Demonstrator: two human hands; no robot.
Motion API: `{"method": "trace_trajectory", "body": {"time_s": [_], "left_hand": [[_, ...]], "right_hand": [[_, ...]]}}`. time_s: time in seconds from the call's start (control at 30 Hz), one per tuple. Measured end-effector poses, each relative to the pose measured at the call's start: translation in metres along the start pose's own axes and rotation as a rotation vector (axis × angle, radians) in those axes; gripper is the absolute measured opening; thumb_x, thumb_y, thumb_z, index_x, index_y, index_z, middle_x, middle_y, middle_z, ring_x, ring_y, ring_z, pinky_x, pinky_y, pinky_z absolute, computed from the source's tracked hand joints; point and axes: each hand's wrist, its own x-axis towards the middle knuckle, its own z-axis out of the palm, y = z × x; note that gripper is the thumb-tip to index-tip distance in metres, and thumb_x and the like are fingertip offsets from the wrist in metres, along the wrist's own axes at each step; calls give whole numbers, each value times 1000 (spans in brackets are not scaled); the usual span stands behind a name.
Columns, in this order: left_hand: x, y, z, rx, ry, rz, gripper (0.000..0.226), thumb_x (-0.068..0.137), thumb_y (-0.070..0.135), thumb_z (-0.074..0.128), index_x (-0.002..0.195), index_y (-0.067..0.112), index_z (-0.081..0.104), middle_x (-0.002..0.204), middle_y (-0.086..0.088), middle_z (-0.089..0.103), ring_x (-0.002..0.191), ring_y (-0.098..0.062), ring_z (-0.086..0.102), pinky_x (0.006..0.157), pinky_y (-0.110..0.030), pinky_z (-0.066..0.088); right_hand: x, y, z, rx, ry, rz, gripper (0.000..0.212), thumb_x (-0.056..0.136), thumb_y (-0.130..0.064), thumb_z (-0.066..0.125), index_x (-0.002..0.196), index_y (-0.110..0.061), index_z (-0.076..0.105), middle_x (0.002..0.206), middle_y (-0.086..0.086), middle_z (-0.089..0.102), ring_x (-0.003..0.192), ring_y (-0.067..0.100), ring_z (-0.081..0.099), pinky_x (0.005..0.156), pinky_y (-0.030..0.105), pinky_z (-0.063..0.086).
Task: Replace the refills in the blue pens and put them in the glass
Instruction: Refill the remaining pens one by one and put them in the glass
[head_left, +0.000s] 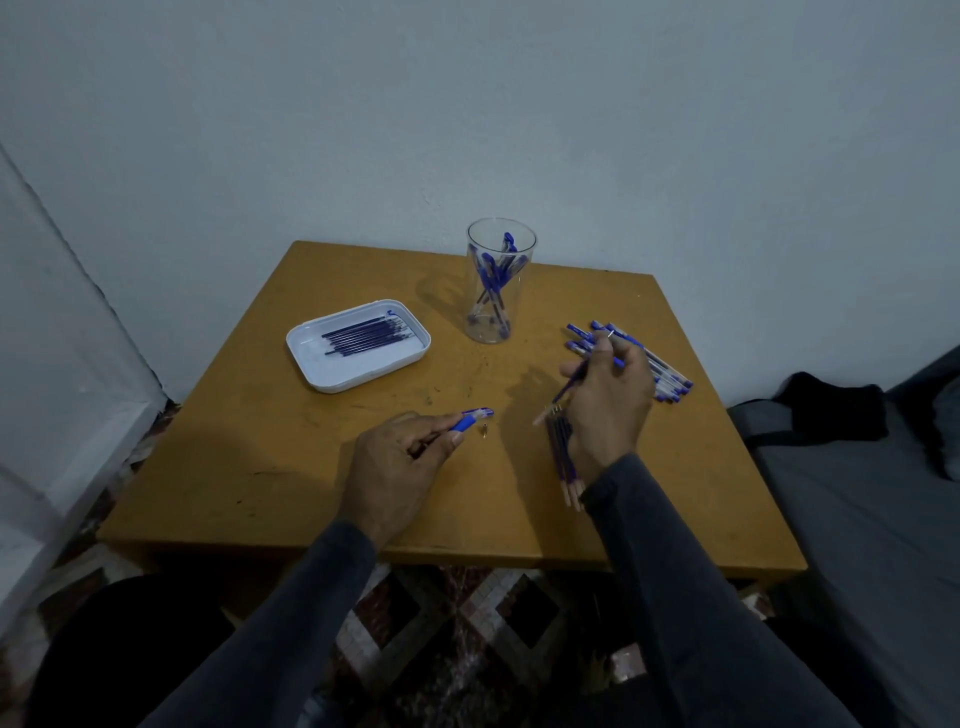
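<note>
Nearest: left hand (402, 457) low over the table (270, 467), fingers curled, thumb and forefinger pinching a blue pen barrel (470, 418), grip end pointing right toward the other hand. Tiny dark speck on the wood just beside the barrel's tip, too small to identify. Right hand (608, 402) a little farther, fingers curled round a thin refill (571, 384) held slanted, tip down-left. Under that wrist, a bundle of loose refills (563, 462) lying on the table, probably the spent ones. Step in hand, by the look of it: mid-swap on one pen, refill out of the barrel, either just pulled or about to go in; cannot tell which. Next move likely needs fresh stock from the white tray (358, 345) of refills at mid-left, then threading into the barrel. Farther right, a pile of blue pens (660, 371) awaiting work. Farthest, the glass (498, 286) upright, several finished pens inside. Task roughly part done.
</note>
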Motion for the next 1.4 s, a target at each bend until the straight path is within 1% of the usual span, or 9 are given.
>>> {"method": "trace_trajectory", "body": {"time_s": [0.13,0.27,0.37,0.43,0.53,0.7,0.87,1.03,1.4], "left_hand": [[0,0,0,35,2,5,28,93,31,69,121,28,71,89,19,67,83,3,57,68,-8,42],[1,2,1,69,-15,1,29,94,30,67,123,26,70,92,20,66,86,8,56,69,-4,41],[1,2,1,97,-29,-7,30,95,32,66,124,27,69,94,20,64,86,9,55,68,-4,40],[0,2,0,85,-29,-3,30,95,31,66,124,26,69,93,21,64,86,9,55,68,-5,41],[0,2,1,80,-33,-4,30,94,31,67,123,26,70,93,21,64,85,9,55,67,-6,40],[0,4,1,58,-22,2,28,94,26,68,122,23,71,91,22,63,84,13,55,68,-2,40],[-1,4,1,72,-19,2,29,94,27,68,122,24,70,90,22,62,83,13,54,67,-3,40],[-1,3,0,82,-27,5,30,94,28,67,123,24,70,90,19,62,84,13,54,69,-3,40],[1,3,1,98,-29,8,30,94,28,67,123,22,69,92,15,64,85,13,54,70,-3,41]], "right_hand": [[11,4,-27,-333,-115,-34,40,100,-13,54,137,-23,63,88,1,70,63,9,54,53,27,46],[14,13,-48,-690,-196,-99,39,99,-23,64,138,-19,62,111,-4,70,88,6,65,82,29,58],[13,19,-54,-784,-208,-84,32,99,-28,65,130,-20,64,96,-9,65,82,6,64,61,18,49],[11,24,-55,-820,-210,-62,27,100,-30,65,126,-21,66,91,-10,63,76,5,62,56,16,46],[9,29,-54,-876,-208,-48,26,101,-28,62,125,-21,69,99,-5,66,77,5,62,60,18,50],[10,30,-54,-915,-222,-41,22,102,-28,60,117,-18,73,97,-6,66,75,4,59,56,15,42],[13,26,-61,-932,-264,-43,15,102,-23,60,100,-16,74,82,-11,60,75,4,58,56,14,41],[11,28,-60,-916,-281,-47,14,100,-25,62,102,-19,74,89,-9,65,79,5,63,57,14,45],[8,27,-63,-900,-291,-57,12,100,-27,64,98,-20,74,86,-10,64,77,5,63,57,14,46]]}}
